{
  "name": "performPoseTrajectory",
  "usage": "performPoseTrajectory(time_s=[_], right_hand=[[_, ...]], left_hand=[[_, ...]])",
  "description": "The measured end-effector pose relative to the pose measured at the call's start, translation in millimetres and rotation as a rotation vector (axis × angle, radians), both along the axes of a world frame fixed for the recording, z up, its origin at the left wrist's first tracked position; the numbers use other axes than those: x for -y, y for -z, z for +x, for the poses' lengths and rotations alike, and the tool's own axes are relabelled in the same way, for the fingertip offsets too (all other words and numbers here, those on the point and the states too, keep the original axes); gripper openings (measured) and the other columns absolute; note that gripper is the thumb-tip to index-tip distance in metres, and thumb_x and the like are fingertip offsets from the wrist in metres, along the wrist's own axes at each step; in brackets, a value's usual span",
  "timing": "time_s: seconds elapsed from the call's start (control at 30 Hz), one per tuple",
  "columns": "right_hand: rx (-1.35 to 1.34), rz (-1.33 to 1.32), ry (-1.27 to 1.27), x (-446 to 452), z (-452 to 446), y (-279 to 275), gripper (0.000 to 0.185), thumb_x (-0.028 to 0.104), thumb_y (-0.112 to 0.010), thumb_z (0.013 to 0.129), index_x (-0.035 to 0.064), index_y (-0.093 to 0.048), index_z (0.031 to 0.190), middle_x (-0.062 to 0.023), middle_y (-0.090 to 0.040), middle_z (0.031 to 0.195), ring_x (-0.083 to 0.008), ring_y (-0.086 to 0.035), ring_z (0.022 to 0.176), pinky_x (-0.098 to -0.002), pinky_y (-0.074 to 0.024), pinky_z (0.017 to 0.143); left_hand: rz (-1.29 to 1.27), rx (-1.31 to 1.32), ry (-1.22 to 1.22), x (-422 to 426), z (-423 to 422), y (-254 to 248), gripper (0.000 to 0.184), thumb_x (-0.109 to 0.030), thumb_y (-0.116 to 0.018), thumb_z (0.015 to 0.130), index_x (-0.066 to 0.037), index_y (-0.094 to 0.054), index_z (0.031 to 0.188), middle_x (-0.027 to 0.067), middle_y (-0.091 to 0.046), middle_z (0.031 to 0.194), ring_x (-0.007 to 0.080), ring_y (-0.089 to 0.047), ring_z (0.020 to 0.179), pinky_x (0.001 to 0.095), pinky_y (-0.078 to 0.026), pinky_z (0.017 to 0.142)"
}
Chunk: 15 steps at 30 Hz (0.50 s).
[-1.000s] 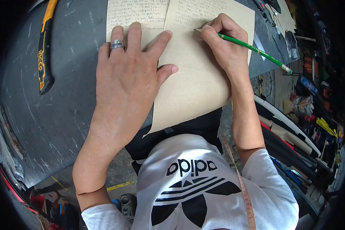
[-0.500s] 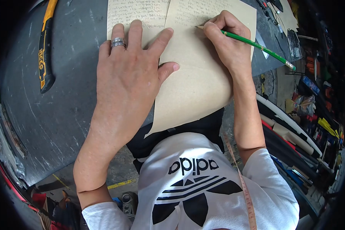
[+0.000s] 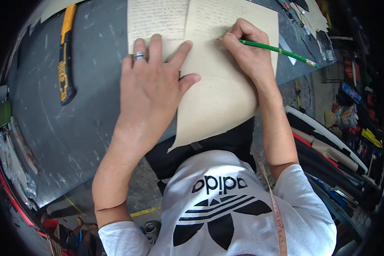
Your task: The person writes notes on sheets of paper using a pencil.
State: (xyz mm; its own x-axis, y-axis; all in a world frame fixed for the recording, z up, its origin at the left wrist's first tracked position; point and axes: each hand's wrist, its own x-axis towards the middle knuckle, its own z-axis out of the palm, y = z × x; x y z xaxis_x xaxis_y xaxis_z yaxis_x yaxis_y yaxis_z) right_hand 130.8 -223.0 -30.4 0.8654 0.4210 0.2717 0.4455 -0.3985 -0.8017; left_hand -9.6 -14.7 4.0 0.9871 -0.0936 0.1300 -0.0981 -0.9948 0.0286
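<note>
Bracing a loose sheet (image 3: 217, 100) under a pencil (image 3: 279, 50), with a slip my chief worry.
At one o'clock my right grip (image 3: 252, 50) pinches the pencil, tip at the sheet; how hard it presses I can't tell from here. At eleven my left grip (image 3: 150, 80) lies flat, fingers spread, clasping nothing, thumb and index over the sheet's left edge. The sheet lies at one o'clock on the counter (image 3: 91, 115), its six o'clock edge curling past the side. Should the right forearm (image 3: 274, 117) catch that hanging end, or the left grip ease, I judge the sheet could skew and drag the line.
</note>
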Motion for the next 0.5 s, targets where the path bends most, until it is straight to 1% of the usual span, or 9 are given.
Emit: performPoseTrajectory(time_s=[0.07,0.1,0.2,0.23,0.33,0.37,0.47,0.5], right_hand=[[-0.012,-0.059,-0.025,1.9,-0.5,0.8,0.022,0.001,-0.068,0.093,0.0058,-0.052,0.078,-0.0003,-0.063,0.078,-0.0074,-0.053,0.074,-0.0249,-0.0435,0.067],[-0.013,-0.035,-0.023,2.1,-0.8,1.7,0.022,0.001,-0.068,0.093,0.0058,-0.052,0.078,-0.0003,-0.063,0.078,-0.0074,-0.053,0.074,-0.0249,-0.0435,0.067],[-0.151,0.303,0.013,3.9,4.2,5.5,0.019,0.004,-0.067,0.095,0.0070,-0.055,0.080,-0.0020,-0.065,0.081,-0.0092,-0.058,0.077,-0.0256,-0.0458,0.072],[-0.144,0.323,0.013,4.7,6.2,5.8,0.019,0.004,-0.067,0.095,0.0070,-0.055,0.080,-0.0020,-0.065,0.081,-0.0092,-0.058,0.077,-0.0256,-0.0458,0.072],[-0.232,0.420,0.057,7.0,9.1,8.0,0.017,0.007,-0.066,0.097,0.0077,-0.056,0.083,-0.0032,-0.067,0.084,-0.0099,-0.059,0.079,-0.0266,-0.0470,0.077],[-0.227,0.439,0.052,6.6,8.6,8.8,0.017,0.007,-0.066,0.097,0.0077,-0.056,0.083,-0.0032,-0.067,0.084,-0.0099,-0.059,0.079,-0.0266,-0.0470,0.077],[-0.201,0.321,0.056,1.7,8.3,9.4,0.018,0.011,-0.068,0.099,0.0076,-0.058,0.085,-0.0032,-0.068,0.085,-0.0097,-0.060,0.081,-0.0268,-0.0479,0.078],[-0.190,0.337,0.051,-0.6,8.4,9.4,0.018,0.011,-0.068,0.099,0.0076,-0.058,0.085,-0.0032,-0.068,0.085,-0.0097,-0.060,0.081,-0.0268,-0.0479,0.078]], left_hand=[[0.012,0.036,0.025,-1.7,-1.1,0.8,0.059,-0.057,-0.057,0.107,-0.022,-0.060,0.154,0.0162,-0.060,0.137,0.0348,-0.055,0.128,0.0422,-0.046,0.099],[0.036,0.035,0.027,-2.2,-2.0,1.3,0.059,-0.057,-0.057,0.107,-0.022,-0.060,0.154,0.0162,-0.060,0.137,0.0348,-0.055,0.128,0.0422,-0.046,0.099],[0.066,0.068,0.040,-1.9,-2.0,4.7,0.060,-0.058,-0.054,0.108,-0.021,-0.059,0.156,0.0181,-0.059,0.138,0.0369,-0.055,0.129,0.0430,-0.046,0.099],[0.086,0.075,0.044,-1.9,-1.5,5.1,0.060,-0.058,-0.054,0.108,-0.021,-0.059,0.156,0.0181,-0.059,0.138,0.0369,-0.055,0.129,0.0430,-0.046,0.099],[0.070,0.067,0.053,-1.5,-1.9,6.4,0.059,-0.057,-0.053,0.110,-0.021,-0.058,0.156,0.0213,-0.058,0.141,0.0394,-0.055,0.130,0.0445,-0.047,0.101],[0.090,0.073,0.052,-0.7,-2.6,7.1,0.059,-0.057,-0.053,0.110,-0.021,-0.058,0.156,0.0213,-0.058,0.141,0.0394,-0.055,0.130,0.0445,-0.047,0.101],[0.067,0.060,0.047,0.9,-3.8,8.8,0.059,-0.054,-0.052,0.111,-0.019,-0.057,0.158,0.0259,-0.056,0.145,0.0430,-0.055,0.133,0.0491,-0.048,0.105],[0.083,0.071,0.046,0.9,-4.0,10.0,0.059,-0.054,-0.052,0.111,-0.019,-0.057,0.158,0.0259,-0.056,0.145,0.0430,-0.055,0.133,0.0491,-0.048,0.105]])
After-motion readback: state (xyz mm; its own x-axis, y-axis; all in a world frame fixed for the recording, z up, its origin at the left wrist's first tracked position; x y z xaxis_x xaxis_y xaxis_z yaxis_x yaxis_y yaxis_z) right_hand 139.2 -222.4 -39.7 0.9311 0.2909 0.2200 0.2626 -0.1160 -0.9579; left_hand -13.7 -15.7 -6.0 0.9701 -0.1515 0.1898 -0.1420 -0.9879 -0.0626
